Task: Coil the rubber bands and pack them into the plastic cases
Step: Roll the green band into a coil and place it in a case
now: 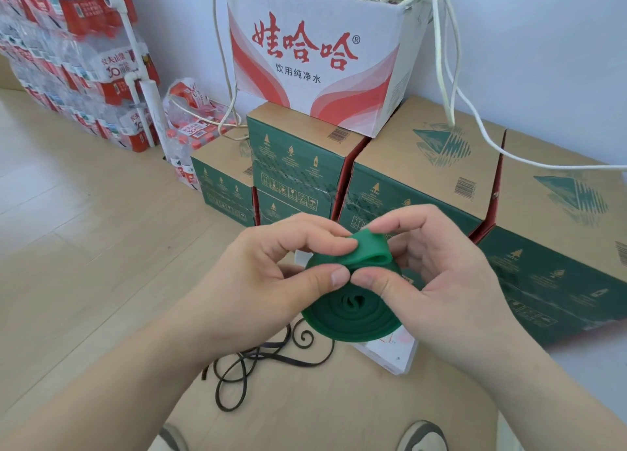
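Green rubber band (353,311) is wound into a flat coil and held up between both hands, above the floor. Its free end is folded over on top. Left hand (271,270) pinches the fold, thumb against forefinger. Right hand (441,270) pinches it too, thumb tips just beside each other. Black band (244,365) lies loose on the floor below, near green cartons (424,179).

one head-worn wide-angle view, forward and down, close over left hand (264,277) and right hand (444,281)
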Demonstrator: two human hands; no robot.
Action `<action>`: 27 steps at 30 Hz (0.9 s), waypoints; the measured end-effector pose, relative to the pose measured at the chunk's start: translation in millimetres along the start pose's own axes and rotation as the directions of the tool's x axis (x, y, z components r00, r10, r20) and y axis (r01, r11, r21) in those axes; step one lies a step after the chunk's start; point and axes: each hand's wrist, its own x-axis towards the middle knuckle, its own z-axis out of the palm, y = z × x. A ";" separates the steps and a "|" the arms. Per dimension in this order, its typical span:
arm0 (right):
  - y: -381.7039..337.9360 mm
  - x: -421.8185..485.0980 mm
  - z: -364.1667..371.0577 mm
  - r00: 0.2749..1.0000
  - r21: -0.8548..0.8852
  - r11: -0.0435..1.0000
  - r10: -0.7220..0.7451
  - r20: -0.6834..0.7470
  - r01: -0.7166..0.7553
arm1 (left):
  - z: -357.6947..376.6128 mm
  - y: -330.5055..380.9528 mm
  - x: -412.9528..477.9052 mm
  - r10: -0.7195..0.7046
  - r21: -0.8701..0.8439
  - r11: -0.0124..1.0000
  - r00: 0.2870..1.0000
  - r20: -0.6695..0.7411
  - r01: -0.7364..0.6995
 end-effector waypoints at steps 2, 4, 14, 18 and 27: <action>1.1 0.9 -1.2 1.000 0.002 1.000 -0.002 -0.002 0.002 | 2.1 -0.9 -0.3 0.014 0.023 1.000 1.000 0.003 -0.014; 3.6 0.7 -1.3 0.998 -0.065 0.996 -0.052 0.024 0.053 | 3.8 -2.1 -0.5 0.006 0.018 1.000 1.000 -0.007 -0.006; 11.2 4.7 -2.8 0.997 -0.025 0.999 0.028 -0.073 -0.030 | 6.7 -5.7 3.7 -0.048 0.051 0.998 0.999 -0.017 0.048; 15.3 5.9 -5.4 0.987 -0.039 0.988 0.148 0.055 -0.146 | 10.8 -8.6 1.5 -0.044 0.166 0.985 0.997 -0.059 0.053; 15.3 3.6 -13.3 0.985 -0.076 0.985 0.158 0.074 -0.152 | 14.7 -4.0 -5.2 -0.076 0.234 0.968 0.995 -0.068 0.090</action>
